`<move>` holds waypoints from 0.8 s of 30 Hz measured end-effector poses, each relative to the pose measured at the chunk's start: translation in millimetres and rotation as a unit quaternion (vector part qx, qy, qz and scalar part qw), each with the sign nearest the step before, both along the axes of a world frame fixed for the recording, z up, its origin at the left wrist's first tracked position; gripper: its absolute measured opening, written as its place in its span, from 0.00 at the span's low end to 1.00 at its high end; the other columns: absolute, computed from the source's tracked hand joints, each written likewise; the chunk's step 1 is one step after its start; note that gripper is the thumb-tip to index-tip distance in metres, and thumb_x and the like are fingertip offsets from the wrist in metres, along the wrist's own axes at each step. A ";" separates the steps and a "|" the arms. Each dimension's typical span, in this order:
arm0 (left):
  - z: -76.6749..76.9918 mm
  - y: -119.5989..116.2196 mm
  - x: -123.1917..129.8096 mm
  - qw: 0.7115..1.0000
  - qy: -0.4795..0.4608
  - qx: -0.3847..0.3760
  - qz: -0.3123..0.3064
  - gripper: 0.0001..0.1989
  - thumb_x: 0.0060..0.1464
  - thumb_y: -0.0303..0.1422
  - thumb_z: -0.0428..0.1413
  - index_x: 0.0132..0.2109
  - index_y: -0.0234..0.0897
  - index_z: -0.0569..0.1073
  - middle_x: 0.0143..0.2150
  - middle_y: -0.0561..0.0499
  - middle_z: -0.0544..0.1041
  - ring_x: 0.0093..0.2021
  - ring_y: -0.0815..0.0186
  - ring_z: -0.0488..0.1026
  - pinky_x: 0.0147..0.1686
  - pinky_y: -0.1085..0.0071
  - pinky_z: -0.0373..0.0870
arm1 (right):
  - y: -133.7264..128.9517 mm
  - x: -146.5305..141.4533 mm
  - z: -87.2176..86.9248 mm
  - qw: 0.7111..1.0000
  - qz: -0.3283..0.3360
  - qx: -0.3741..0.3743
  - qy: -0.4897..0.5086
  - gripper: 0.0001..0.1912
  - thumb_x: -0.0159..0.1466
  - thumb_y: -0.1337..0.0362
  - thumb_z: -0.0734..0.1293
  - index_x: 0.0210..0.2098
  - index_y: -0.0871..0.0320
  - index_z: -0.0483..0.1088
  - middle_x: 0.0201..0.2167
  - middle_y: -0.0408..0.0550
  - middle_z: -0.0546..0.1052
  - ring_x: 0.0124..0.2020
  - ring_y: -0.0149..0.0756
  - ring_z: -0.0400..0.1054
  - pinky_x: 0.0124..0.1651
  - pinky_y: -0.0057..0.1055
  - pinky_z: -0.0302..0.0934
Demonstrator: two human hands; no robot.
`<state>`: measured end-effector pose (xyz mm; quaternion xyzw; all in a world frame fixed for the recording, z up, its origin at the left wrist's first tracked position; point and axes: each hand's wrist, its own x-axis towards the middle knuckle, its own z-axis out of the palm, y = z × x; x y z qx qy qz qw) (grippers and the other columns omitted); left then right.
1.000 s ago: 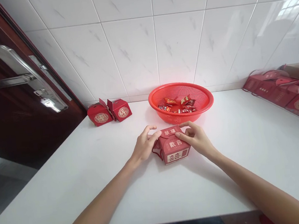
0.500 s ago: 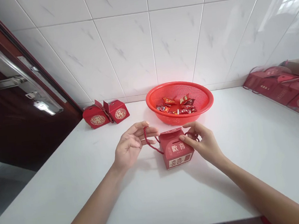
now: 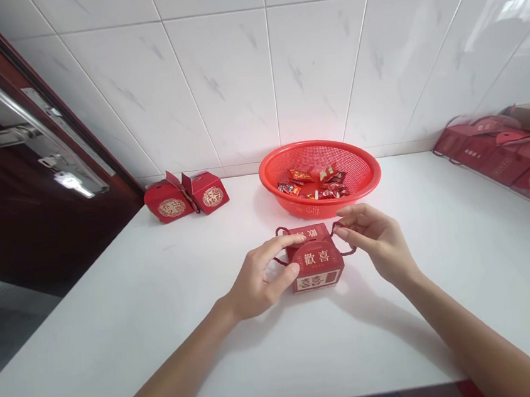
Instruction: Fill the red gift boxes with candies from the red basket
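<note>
A small red candy box [image 3: 317, 259] with Chinese characters stands upright on the white table, its top flaps folded down. My left hand [image 3: 264, 275] is on its left side, fingers across the top and thumb against the front flap, steadying it. A dark red rope handle [image 3: 349, 253] hangs at the box's right end, and my right hand [image 3: 377, 237] pinches its upper part between thumb and fingers. At the left end, part of another rope handle [image 3: 281, 229] loops out behind my left fingers.
Behind the box a red plastic basket [image 3: 271, 188] holds several wrapped candies [image 3: 334, 182]. Two red boxes [image 3: 170, 201] sit at the back left, near a dark door [image 3: 5, 207] with a metal handle. More red boxes [image 3: 502, 158] line the right side. A tiled wall [image 3: 219, 83] closes the back.
My left hand has let go of the left rope loop and moved right onto the box top. The flaps now lie flatter. My right hand has shifted off the box to the right rope.
</note>
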<state>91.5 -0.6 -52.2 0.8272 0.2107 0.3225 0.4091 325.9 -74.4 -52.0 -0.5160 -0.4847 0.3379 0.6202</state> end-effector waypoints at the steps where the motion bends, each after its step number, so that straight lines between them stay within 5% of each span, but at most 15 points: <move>1: -0.5 0.0 0.0 1.000 -0.003 -0.010 -0.005 0.19 0.63 0.33 0.55 0.60 0.40 0.74 0.58 0.44 0.80 0.55 0.54 0.78 0.53 0.62 0.75 | -0.4 1.7 1.3 1.000 0.005 0.006 0.010 0.19 0.57 0.53 0.77 0.42 0.55 0.73 0.33 0.48 0.79 0.33 0.38 0.74 0.28 0.31 0.68; 9: -2.2 2.8 -3.2 0.991 -0.064 -0.096 -0.068 0.24 0.64 0.31 0.52 0.65 0.46 0.67 0.65 0.47 0.74 0.64 0.53 0.71 0.59 0.59 0.69 | -2.3 3.8 1.1 0.996 0.069 0.037 0.051 0.18 0.59 0.57 0.77 0.47 0.52 0.76 0.43 0.52 0.83 0.41 0.44 0.78 0.38 0.39 0.74; 15: -4.6 -0.4 -2.1 0.995 -0.051 -0.080 -0.033 0.23 0.65 0.34 0.57 0.64 0.46 0.67 0.64 0.45 0.74 0.62 0.54 0.73 0.59 0.59 0.70 | -4.8 0.2 0.9 0.986 0.130 0.036 0.096 0.18 0.60 0.65 0.77 0.49 0.49 0.77 0.46 0.48 0.82 0.42 0.38 0.78 0.46 0.37 0.75; 24: -0.9 -5.1 3.0 0.998 -0.044 -0.049 -0.009 0.20 0.65 0.33 0.58 0.63 0.45 0.68 0.61 0.46 0.75 0.59 0.58 0.74 0.59 0.63 0.70 | -8.9 -1.9 9.1 0.990 0.119 0.052 0.050 0.26 0.62 0.65 0.76 0.57 0.41 0.72 0.57 0.47 0.77 0.37 0.35 0.77 0.42 0.39 0.77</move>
